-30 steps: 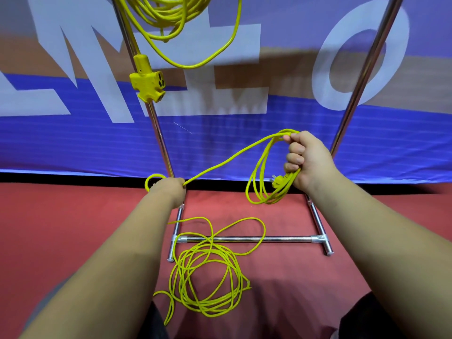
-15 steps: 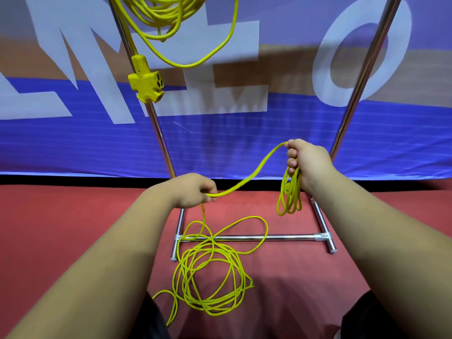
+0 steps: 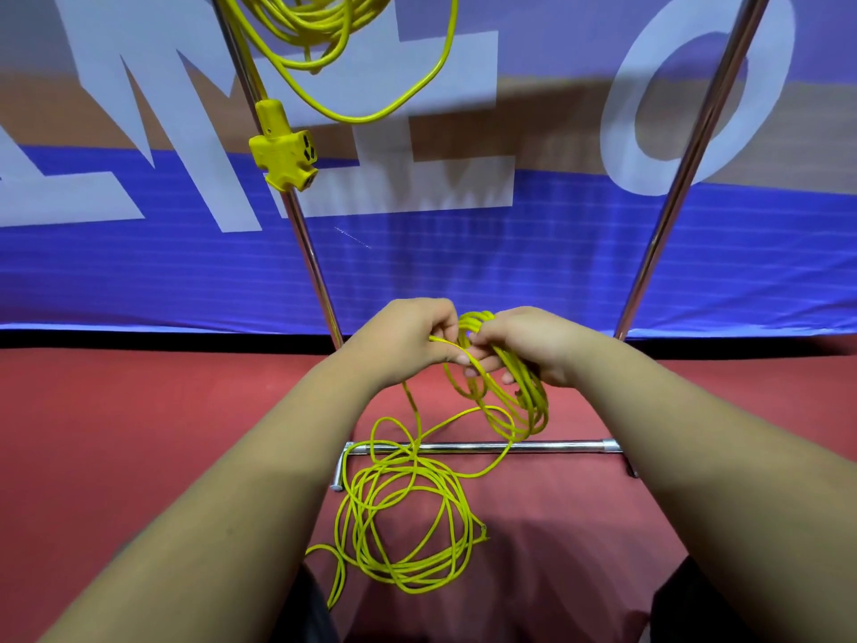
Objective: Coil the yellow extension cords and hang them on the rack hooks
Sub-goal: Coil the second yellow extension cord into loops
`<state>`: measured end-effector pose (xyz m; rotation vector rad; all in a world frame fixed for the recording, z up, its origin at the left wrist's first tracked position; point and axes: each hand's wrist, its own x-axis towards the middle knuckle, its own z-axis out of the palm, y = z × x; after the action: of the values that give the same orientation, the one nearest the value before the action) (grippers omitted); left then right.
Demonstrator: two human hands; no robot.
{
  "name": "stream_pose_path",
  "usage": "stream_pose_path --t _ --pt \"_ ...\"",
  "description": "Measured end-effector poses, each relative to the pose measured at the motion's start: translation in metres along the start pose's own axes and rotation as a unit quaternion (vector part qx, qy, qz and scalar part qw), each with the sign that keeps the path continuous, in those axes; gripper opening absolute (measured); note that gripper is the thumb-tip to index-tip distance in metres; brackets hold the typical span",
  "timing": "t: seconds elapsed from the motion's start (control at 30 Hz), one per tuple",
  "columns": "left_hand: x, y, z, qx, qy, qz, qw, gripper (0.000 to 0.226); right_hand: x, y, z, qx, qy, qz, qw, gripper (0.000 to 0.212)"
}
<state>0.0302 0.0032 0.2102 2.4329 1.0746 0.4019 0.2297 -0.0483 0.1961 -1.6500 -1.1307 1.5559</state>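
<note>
A yellow extension cord lies partly in a loose pile (image 3: 408,526) on the red floor in front of the rack's base bar (image 3: 547,446). Its coiled part (image 3: 514,401) hangs from my right hand (image 3: 524,345), whose fingers curl round the loops. My left hand (image 3: 408,336) pinches a strand of the same cord and holds it against the coil, so both hands meet at the centre. A second yellow cord (image 3: 324,34) hangs coiled at the top of the rack, with its yellow multi-socket end (image 3: 284,148) dangling beside the left pole (image 3: 310,252).
The rack's right chrome pole (image 3: 672,201) rises at the right. A blue banner with large white letters (image 3: 139,252) stands close behind the rack. Red floor (image 3: 116,433) spreads to both sides. My dark-clothed knees show at the bottom edge.
My left hand has moved right, bringing a length of cord up to my right hand. The coil in my right hand has gained loops, and the strand between my hands is gone.
</note>
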Motion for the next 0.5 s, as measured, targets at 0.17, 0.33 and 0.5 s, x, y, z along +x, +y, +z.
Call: stream_pose_path --t 0.17,0.33,0.5 --pt "-0.002 -0.02 -0.004 0.003 -0.032 -0.071 0.997 0.043 -0.007 -0.001 0.002 -0.026 -0.05 -0.058 0.997 0.019" --pt "-0.014 -0.069 -0.012 0.001 -0.201 -0.11 0.973 0.013 -0.005 -0.004 -0.007 0.018 -0.048 -0.063 0.997 0.021" --pt "-0.008 -0.061 -0.011 -0.015 -0.117 -0.083 0.99 0.014 -0.012 -0.007 -0.009 -0.003 -0.041 -0.033 0.999 0.033"
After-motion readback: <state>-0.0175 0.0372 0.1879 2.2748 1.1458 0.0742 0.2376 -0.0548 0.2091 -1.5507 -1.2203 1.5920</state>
